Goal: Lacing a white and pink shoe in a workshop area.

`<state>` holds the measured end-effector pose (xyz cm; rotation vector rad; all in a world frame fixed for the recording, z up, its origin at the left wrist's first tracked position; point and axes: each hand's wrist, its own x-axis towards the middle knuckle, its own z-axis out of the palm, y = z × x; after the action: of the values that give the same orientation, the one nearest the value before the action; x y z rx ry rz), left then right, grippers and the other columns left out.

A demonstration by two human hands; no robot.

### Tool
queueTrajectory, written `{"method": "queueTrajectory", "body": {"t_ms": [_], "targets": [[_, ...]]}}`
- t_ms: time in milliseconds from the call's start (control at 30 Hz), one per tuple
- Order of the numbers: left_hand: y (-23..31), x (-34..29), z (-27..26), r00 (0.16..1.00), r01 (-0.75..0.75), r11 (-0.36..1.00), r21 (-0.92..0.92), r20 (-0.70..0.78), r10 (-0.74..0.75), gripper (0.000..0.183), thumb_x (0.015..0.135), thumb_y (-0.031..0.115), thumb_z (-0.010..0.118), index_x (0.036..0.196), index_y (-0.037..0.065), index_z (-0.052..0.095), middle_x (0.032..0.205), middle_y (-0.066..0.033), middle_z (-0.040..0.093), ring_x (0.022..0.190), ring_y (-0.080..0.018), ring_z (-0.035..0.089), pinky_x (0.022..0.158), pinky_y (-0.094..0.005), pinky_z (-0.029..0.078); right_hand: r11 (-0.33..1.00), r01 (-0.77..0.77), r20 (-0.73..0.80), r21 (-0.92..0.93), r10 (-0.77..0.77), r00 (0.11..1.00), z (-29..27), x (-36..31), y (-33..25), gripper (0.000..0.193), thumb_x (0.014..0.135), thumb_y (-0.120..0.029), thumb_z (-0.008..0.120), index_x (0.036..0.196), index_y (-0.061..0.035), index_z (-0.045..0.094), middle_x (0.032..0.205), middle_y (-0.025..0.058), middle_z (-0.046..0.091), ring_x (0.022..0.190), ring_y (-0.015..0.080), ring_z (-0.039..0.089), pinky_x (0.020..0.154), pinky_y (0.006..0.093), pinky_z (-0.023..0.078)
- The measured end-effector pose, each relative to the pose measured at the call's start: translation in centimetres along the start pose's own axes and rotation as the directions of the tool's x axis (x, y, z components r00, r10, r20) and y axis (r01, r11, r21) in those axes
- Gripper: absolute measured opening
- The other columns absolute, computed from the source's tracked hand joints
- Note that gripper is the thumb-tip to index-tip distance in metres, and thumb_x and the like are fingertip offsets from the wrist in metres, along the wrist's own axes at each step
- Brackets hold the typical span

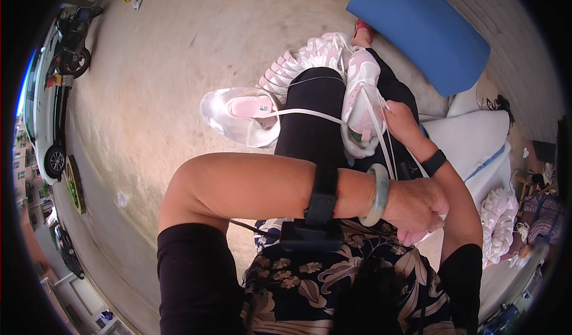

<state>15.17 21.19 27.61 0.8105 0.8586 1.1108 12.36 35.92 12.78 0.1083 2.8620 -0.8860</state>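
Observation:
A pink and white sneaker [362, 100] rests on my right thigh, its opening toward me and white shoelaces [381, 134] running up out of it. Beside it, my right hand [403, 122] pinches a lace close to the eyelets. My left arm crosses in front of my body, and my left hand [416, 209] is closed on the pulled-out lace end; a bit of white shows at its fingers. Another sneaker [241, 114], white with a pink insole, lies tipped left of my knee. A white lace spans my thigh between the two shoes.
A row of pink and white sneakers [304, 58] curves beyond my knee. A blue rolled sheet [423, 31] lies at the far right, near white sacking [476, 138]. More shoes [498, 222] are piled at right. A motorcycle [74, 43] and white car [44, 108] stand left.

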Motion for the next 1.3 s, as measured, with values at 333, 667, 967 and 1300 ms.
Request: {"method": "queueTrajectory", "body": {"t_ms": [333,667,967,1300], "targets": [[-0.4,1.1,0.1,0.830,-0.441,0.662,0.606,-0.005,0.558,0.020,0.073,0.008,0.052,0.058,-0.005,0.050,0.060,-0.0221,0.051,0.061,-0.0389,0.054,0.056,-0.0438,0.041,0.578,-0.325,0.150,0.748,0.331,0.932,-4.1,-2.3,-1.8,0.016,0.088,-0.020,0.052,0.084,-0.0062,0.059,0.052,-0.0068,0.039,0.037,0.0006,0.029,0.033,0.0179,0.025],[1.8,-1.7,-1.0,0.747,-0.548,0.686,0.478,-0.090,0.659,0.016,0.073,0.004,0.054,0.059,-0.002,0.047,0.054,-0.0185,0.048,0.058,-0.0377,0.053,0.053,-0.0428,0.039,0.671,-0.261,0.276,0.694,0.087,0.957,-2.0,-3.7,-4.2,0.020,0.086,-0.012,0.052,0.101,0.0003,0.057,0.066,0.0012,0.055,0.043,0.0053,0.042,0.038,0.0184,0.032],[1.1,-0.3,-1.1,0.721,-0.585,0.657,0.475,-0.067,0.690,0.022,0.074,0.004,0.058,0.059,-0.001,0.043,0.055,-0.0166,0.044,0.052,-0.0354,0.046,0.047,-0.0389,0.034,0.555,-0.092,0.114,0.827,-0.005,0.993,-1.1,-1.6,-4.9,0.027,0.084,-0.007,0.056,0.110,-0.0006,0.054,0.072,0.0049,0.058,0.069,0.0085,0.055,0.060,0.0234,0.047],[1.8,-12.0,-5.0,0.833,-0.260,0.883,0.392,-0.372,0.410,0.016,0.082,0.009,0.059,0.090,-0.004,0.064,0.081,-0.0159,0.064,0.077,-0.0268,0.063,0.077,-0.0402,0.049,0.757,-0.189,0.135,0.626,0.134,0.982,-6.4,-9.6,3.0,0.009,0.076,-0.002,0.052,0.080,0.0010,0.059,0.063,0.0027,0.057,0.060,0.0064,0.053,0.055,0.0205,0.041]]}}
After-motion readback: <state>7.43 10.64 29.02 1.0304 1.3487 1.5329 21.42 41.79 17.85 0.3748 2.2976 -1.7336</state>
